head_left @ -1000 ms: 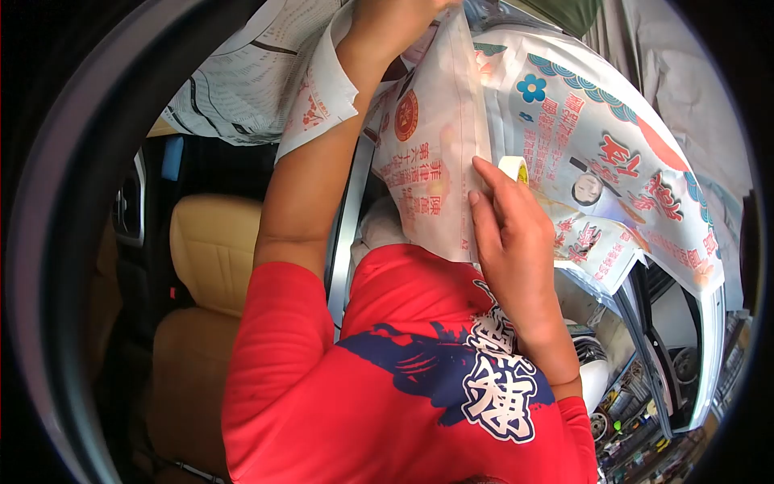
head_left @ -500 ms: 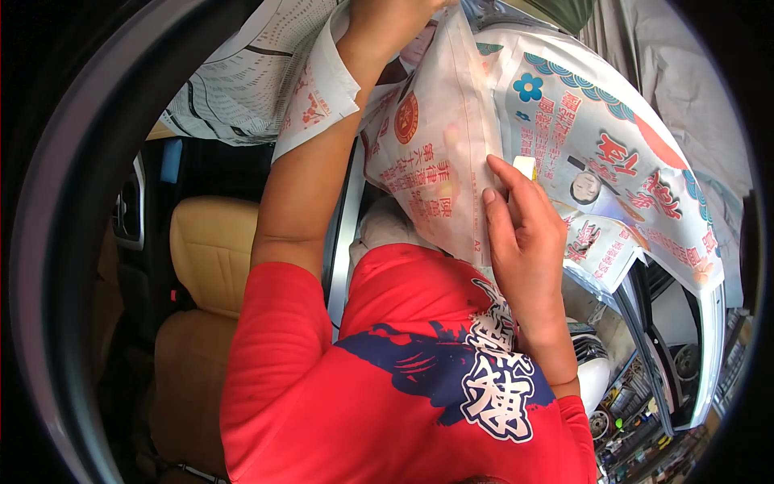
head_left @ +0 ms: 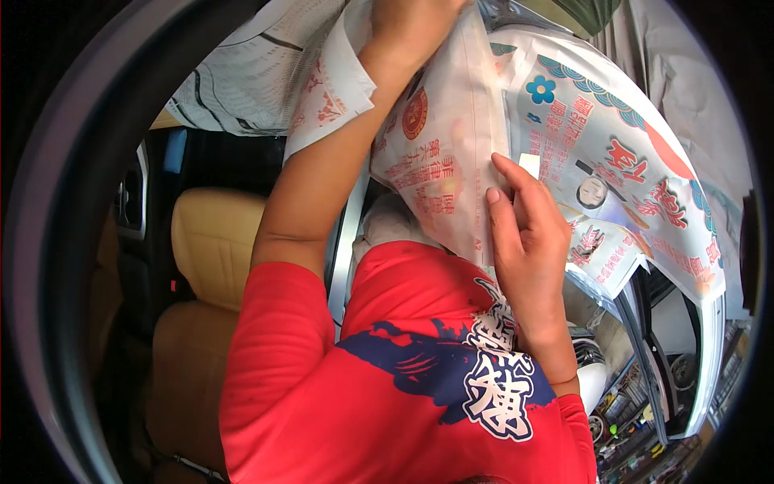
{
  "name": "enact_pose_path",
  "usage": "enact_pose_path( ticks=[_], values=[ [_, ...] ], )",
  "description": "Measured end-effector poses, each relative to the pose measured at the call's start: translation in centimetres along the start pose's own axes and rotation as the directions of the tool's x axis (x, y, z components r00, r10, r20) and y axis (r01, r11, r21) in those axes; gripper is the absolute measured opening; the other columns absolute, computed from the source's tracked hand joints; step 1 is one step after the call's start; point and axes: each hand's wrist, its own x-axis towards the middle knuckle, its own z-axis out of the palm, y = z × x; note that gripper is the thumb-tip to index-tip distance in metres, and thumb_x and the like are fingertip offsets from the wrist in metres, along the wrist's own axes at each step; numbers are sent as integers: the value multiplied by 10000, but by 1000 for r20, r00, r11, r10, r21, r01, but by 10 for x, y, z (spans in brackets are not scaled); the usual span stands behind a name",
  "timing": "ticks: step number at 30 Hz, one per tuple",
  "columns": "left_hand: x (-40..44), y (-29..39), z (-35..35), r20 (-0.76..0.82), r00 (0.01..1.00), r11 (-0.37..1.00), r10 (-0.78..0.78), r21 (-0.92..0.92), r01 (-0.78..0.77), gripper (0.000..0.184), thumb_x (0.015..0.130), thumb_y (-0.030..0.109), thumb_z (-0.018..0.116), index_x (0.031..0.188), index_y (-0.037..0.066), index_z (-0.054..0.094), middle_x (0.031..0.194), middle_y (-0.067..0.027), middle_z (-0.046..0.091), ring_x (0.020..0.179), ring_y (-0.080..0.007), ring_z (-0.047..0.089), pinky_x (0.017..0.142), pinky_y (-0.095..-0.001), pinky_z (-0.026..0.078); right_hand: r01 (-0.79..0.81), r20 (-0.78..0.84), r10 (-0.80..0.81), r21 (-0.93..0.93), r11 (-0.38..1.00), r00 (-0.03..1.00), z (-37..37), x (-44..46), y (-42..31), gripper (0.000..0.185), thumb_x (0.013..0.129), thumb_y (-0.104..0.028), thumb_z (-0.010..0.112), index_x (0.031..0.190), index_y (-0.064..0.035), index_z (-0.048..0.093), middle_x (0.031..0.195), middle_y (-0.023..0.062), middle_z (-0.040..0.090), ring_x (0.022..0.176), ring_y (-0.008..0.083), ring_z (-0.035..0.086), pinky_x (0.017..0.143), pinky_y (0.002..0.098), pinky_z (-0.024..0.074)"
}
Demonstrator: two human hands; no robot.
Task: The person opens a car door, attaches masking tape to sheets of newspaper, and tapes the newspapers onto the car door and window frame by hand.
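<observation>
My left hand (head_left: 415, 28) is at the top edge, over the upper end of a printed paper sheet (head_left: 435, 129); its fingertips are cut off, so its grip is hidden. Around that forearm curls a loose flap of paper (head_left: 330, 101). My right hand (head_left: 528, 222) is at the right edge of this sheet, thumb and index fingertips against it. A roll of tape (head_left: 530, 164), pale and mostly hidden, sits in that hand behind the fingers. Further right, more printed paper (head_left: 556, 129) with blue and red patterns covers a curved car panel.
On the left are a tan car seat (head_left: 218, 242) and the dark car interior. Newspaper (head_left: 242, 89) hangs at the upper left. A metal door sill (head_left: 347, 234) runs beside my legs. At the lower right are an open car part (head_left: 709, 363) and cluttered tools (head_left: 637, 419).
Both my hands have shifted slightly to the right, the right one with the tape roll. The roll has turned and shows less of its ring. The sheet between my hands has moved slightly right.
</observation>
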Motion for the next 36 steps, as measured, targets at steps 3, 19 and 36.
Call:
enact_pose_path(
  ticks=[3,19,36],
  values=[
    [-14,-7,4,-123,990,994,70,-70,-79,291,849,96,718,1107,30,600,996,-214,633,984,-454,612,835,-518,501,-67,16,66,74,995,998,3,-1,-1,289,945,5,657,1232,-17,679,953,167,687,767,260,647,684,354,519],
    [-34,-28,-16,149,864,876,481,-62,-478,333,895,21,546,1191,-22,692,1244,-183,660,1158,-376,592,1006,-436,478,-36,52,27,174,984,998,8,-4,-2,326,926,5,685,1252,2,670,1111,95,664,1014,149,597,905,264,455],
    [-40,-29,-5,171,866,881,469,-15,-474,357,919,56,539,1244,-36,655,1271,-199,629,1177,-385,582,1019,-444,465,11,23,-18,241,970,1000,14,-9,1,284,917,7,667,1198,-36,660,1040,133,634,858,243,638,768,312,505]
  ],
)
